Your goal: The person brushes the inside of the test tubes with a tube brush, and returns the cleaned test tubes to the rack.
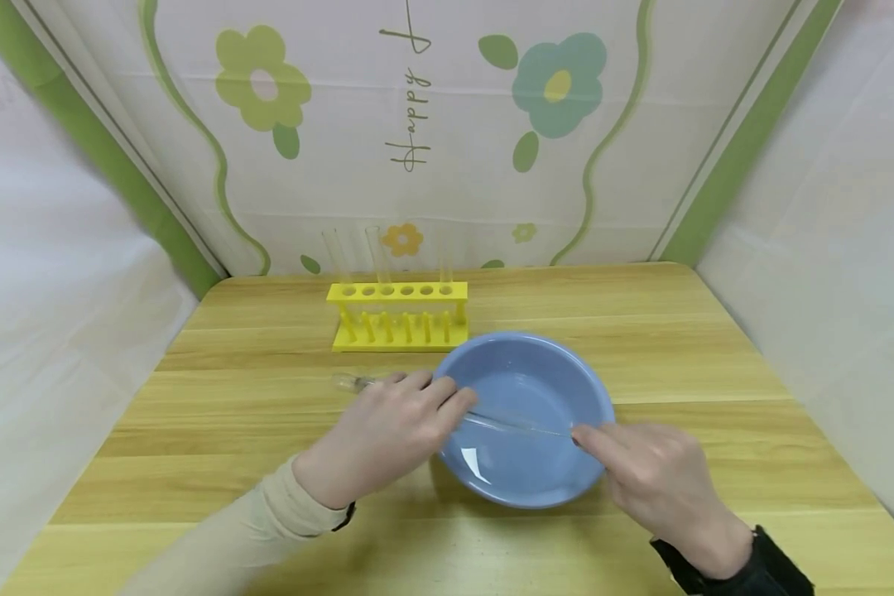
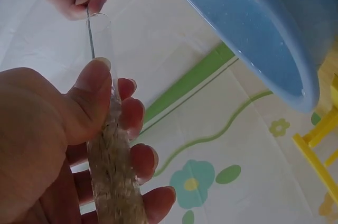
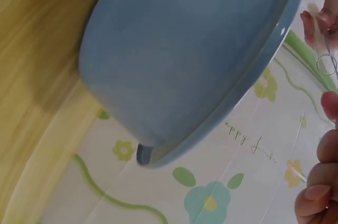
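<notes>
A grey wire [image 2: 90, 34] and brownish bristles [image 2: 117, 187] were shown within the colourless test tube [image 2: 112, 129]. The basin [image 1: 536, 381] was coloured plain blue, the rack [image 1: 397, 291] yellow. The tabletop [image 1: 216, 414] was streaked with honey-toned wood grain. The white backdrop [image 1: 335, 182] was patterned with green, teal and orange flowers and wavy green lines. The left sleeve [image 1: 231, 526] was coloured cream, the right cuff [image 1: 763, 571] black.

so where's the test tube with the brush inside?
In the head view, the test tube spans the centre, gripped in the left hand, its mouth over the blue basin, facing the right hand, which pinches the brush's wire.
</notes>
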`<state>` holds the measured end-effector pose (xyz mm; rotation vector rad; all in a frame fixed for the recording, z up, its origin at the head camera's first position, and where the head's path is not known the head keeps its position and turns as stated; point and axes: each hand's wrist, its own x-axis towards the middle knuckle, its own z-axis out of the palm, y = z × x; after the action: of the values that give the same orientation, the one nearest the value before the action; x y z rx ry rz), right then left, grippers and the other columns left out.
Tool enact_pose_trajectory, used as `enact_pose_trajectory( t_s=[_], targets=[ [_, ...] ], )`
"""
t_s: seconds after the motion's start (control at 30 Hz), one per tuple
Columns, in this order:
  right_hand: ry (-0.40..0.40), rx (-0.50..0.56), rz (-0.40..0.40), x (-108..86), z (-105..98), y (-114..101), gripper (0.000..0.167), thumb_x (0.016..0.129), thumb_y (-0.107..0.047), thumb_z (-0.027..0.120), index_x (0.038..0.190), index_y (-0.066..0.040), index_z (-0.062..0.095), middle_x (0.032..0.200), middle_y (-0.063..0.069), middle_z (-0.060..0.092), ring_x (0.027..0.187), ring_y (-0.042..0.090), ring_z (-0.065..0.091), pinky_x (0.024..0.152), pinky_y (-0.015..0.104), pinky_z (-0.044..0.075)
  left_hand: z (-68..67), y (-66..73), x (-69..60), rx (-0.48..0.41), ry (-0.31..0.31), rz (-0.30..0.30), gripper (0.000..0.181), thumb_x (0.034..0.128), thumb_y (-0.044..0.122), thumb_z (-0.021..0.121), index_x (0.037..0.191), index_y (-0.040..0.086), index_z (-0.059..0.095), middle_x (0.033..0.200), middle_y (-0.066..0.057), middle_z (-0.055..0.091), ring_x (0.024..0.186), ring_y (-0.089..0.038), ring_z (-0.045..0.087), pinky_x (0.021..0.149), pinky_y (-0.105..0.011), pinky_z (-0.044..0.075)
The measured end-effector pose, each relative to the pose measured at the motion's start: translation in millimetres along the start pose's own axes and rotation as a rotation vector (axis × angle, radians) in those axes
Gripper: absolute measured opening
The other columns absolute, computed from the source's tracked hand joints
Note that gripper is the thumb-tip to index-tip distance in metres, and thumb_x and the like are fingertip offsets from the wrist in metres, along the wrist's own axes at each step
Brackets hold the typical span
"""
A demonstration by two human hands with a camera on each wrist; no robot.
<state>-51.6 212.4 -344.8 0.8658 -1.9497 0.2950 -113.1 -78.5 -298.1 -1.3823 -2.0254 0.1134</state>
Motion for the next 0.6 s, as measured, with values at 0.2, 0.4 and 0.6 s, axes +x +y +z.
enact_pose_trajectory(
  t_s=[0.2, 0.4, 0.6],
  targets=[
    [0.058, -0.054, -0.050, 1.3, -5.7, 5.2, 0.041, 0.083, 0.010, 0.034, 0.077, -0.009, 0.070, 0.054, -0.008, 0.037, 0.045, 0.002, 0.019, 0.039, 0.014, 0.014, -1.8, -8.3, -3.7, -0.053, 0.022, -0.036, 0.028, 0.0791, 0.016, 0.083, 0.099, 0.009, 0.066, 0.082, 0.000, 0.064, 0.060, -0.014, 0.057, 0.048, -0.022, 0.049],
    [0.125, -0.121, -0.107, -5.8, -6.8, 13.0, 0.037, 0.083, 0.010, 0.038, 0.073, -0.006, 0.070, 0.052, -0.005, 0.041, 0.041, 0.006, 0.023, 0.036, 0.017, 0.015, -2.9, -12.4, -7.7, -0.078, 0.008, -0.046, 0.032, 0.0782, 0.019, 0.084, 0.101, 0.007, 0.066, 0.080, -0.001, 0.064, 0.062, -0.016, 0.059, 0.047, -0.024, 0.049],
    [0.158, -0.161, -0.134, -3.3, -10.2, 15.6, 0.035, 0.083, 0.011, 0.041, 0.071, -0.005, 0.069, 0.050, -0.004, 0.037, 0.038, 0.009, 0.026, 0.037, 0.018, 0.012, -4.7, -16.0, -10.6, -0.123, -0.029, -0.061, 0.039, 0.0740, 0.023, 0.087, 0.102, 0.007, 0.066, 0.084, -0.002, 0.066, 0.068, -0.018, 0.063, 0.053, -0.027, 0.053]
  ],
)
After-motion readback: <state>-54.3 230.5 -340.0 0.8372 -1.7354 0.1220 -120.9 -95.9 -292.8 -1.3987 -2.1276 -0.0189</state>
